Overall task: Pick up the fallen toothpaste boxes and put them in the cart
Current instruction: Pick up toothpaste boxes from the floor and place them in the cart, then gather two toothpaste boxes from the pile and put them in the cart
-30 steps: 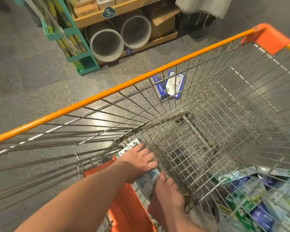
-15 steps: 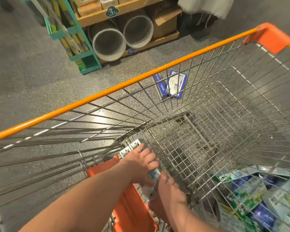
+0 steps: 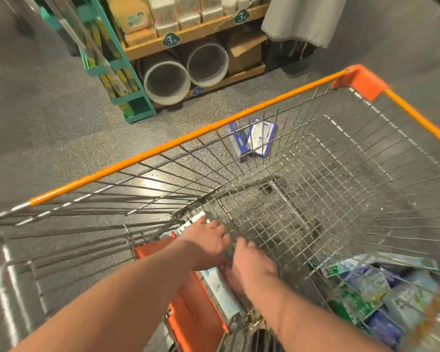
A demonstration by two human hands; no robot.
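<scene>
- The left hand [image 3: 208, 243] is lying palm down, fingers spread a little, on a long white toothpaste box [image 3: 220, 288] in the near left corner of the cart [image 3: 168, 146]; whether the fingers are gripping the box or only pressing on it, I cannot tell.
- The right hand [image 3: 252, 265] is resting just beside the left, knuckles up and fingers curled down against the same box; its grip is hidden under the hand, so I cannot tell how firmly it is closing.
- The white box is lying along the near wall of the basket, next to the orange flap [image 3: 193, 308] of the child seat, with one end poking out past the left hand's fingers.
- Two blue-and-white toothpaste boxes [image 3: 252, 139] are lying on the speckled grey floor [image 3: 48, 118], seen through the wire side of the cart; they are touching each other, and are well apart from both hands.
- A blurred pile of green, white and blue packages [image 3: 381, 290] is showing at the lower right, behind the wire mesh.
- Beyond the cart, a wooden shelf [image 3: 198, 31] is holding two wide rolls [image 3: 186, 72] on its bottom tier, beside a teal rack [image 3: 117, 67].
</scene>
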